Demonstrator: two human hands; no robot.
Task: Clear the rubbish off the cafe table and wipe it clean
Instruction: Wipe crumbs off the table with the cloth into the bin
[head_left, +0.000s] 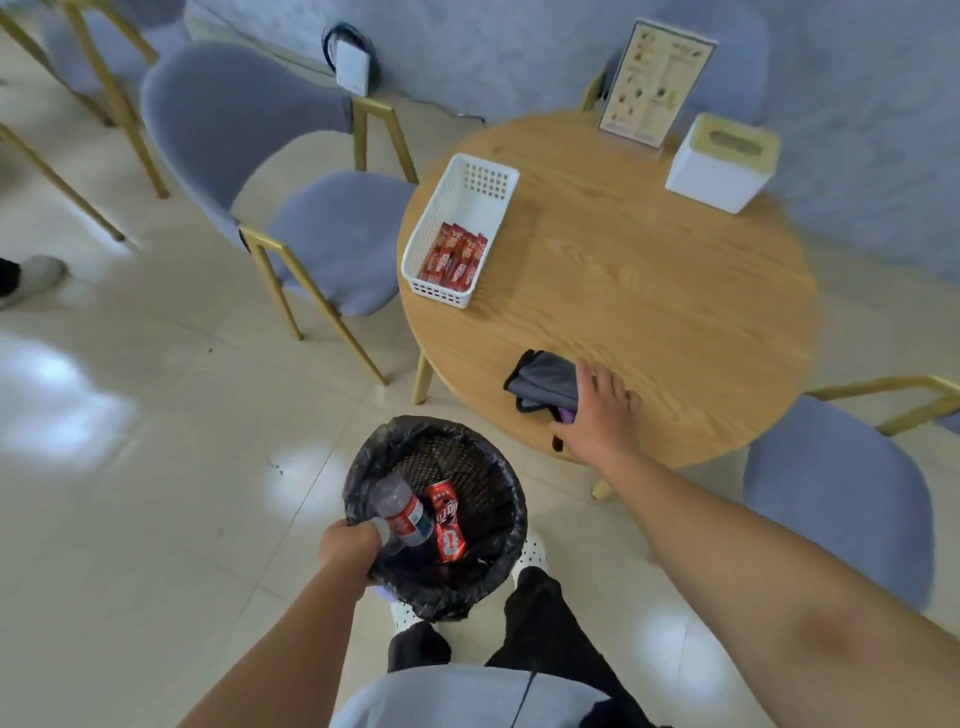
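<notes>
My left hand (349, 550) grips the cap end of a clear plastic bottle (402, 512) with a red label, held over the black-lined rubbish bin (483, 577) on the floor. A red drink can (447, 522) lies inside the bin. My right hand (597, 410) reaches over the near edge of the round wooden table (649, 291), fingers spread and lying on a folded grey cloth (540, 379) with a purple edge.
On the table stand a white basket (470, 197) with red sachets (454, 257), a menu stand (654, 83) and a white tissue box (722, 161). Blue chairs with gold legs stand at left (291, 197) and at right (841, 493). My feet are behind the bin.
</notes>
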